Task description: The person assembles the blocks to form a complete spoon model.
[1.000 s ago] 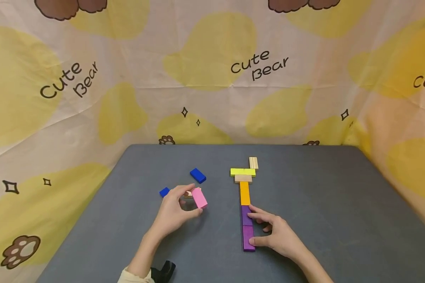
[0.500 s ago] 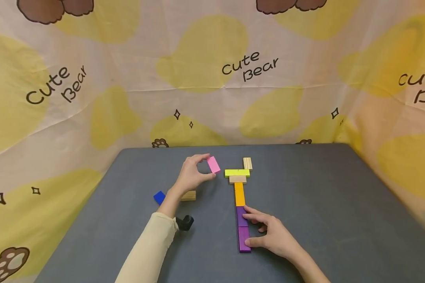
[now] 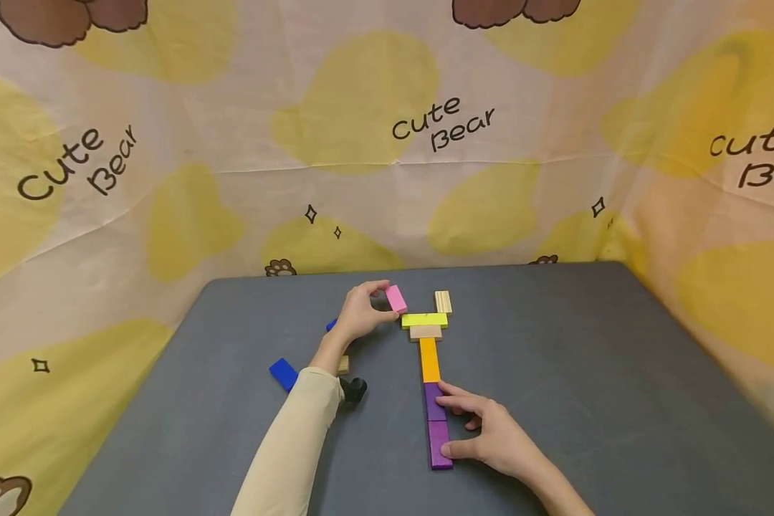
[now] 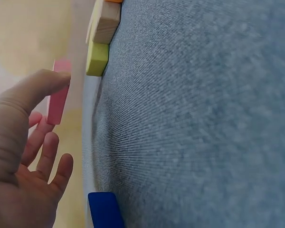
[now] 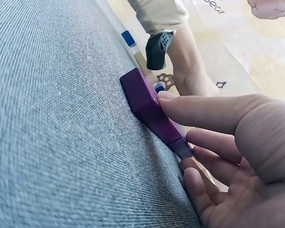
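Note:
In the head view my left hand pinches a pink block between thumb and fingers. The block is tilted, beside the left end of a yellow-green block. In the left wrist view, the pink block appears raised off the table. My right hand rests against two purple blocks laid end to end. Its thumb touches the near purple block, and its fingers touch the far purple block. An orange block and a pale wooden block continue the row up to the yellow-green one.
A striped wooden block lies behind the yellow-green block's right end. On the left are a blue block, another blue block and a wooden block, partly hidden by the left arm. Everything lies on a grey table before a patterned cloth.
My left hand has carried the pink block away from me and to the right, up to the yellow-green block. The right hand stays at the purple blocks. The head view has shifted slightly.

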Motion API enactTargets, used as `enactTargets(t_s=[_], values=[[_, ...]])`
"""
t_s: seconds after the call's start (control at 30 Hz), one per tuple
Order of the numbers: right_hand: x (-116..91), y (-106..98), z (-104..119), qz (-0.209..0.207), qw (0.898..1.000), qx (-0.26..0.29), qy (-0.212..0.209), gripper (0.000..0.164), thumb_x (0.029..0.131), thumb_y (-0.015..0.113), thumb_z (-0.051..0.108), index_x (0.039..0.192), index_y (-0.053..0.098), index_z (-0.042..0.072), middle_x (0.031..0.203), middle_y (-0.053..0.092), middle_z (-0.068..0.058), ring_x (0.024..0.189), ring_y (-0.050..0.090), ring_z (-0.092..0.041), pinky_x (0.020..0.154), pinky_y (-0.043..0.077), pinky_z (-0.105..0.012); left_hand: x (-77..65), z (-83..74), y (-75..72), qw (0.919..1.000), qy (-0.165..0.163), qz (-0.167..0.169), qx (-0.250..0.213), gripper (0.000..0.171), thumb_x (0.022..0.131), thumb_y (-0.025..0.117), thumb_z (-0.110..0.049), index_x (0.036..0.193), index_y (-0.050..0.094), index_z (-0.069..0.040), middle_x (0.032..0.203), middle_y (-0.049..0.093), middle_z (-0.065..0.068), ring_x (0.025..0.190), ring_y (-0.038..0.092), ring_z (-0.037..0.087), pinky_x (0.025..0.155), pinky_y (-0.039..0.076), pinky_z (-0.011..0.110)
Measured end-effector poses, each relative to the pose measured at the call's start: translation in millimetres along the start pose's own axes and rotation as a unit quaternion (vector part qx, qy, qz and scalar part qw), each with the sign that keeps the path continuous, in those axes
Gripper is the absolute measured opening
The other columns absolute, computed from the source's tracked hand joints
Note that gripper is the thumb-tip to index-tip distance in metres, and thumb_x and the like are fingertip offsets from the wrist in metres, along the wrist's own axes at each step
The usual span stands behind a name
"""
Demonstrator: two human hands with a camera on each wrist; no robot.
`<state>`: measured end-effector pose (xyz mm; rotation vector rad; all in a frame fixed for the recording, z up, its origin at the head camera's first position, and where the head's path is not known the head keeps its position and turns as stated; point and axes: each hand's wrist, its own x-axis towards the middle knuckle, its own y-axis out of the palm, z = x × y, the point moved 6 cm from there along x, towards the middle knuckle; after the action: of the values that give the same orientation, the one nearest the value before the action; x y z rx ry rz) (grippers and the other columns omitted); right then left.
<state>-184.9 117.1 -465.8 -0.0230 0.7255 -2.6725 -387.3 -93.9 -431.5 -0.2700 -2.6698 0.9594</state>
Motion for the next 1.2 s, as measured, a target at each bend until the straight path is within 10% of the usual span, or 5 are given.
enactTargets(t_s=[1.2], values=[[-3.7,-0.2,2.7,-0.003,1.0,0.009,-0.018,0.065,0.074,0.087,0.031,0.133,0.064,0.018,0.149,0.044,0.007,0.112,0.049,-0.022,0.083,0.044,-0.027,8.3,2.3,25.1,0.9942,-0.049,0.061,0.074,0.063,0.088,0.075,-0.011,0.145,0.049,-0.011,0.142,0.051,0.007,0.126,0.038,0.031,0.108,0.031,0.046]])
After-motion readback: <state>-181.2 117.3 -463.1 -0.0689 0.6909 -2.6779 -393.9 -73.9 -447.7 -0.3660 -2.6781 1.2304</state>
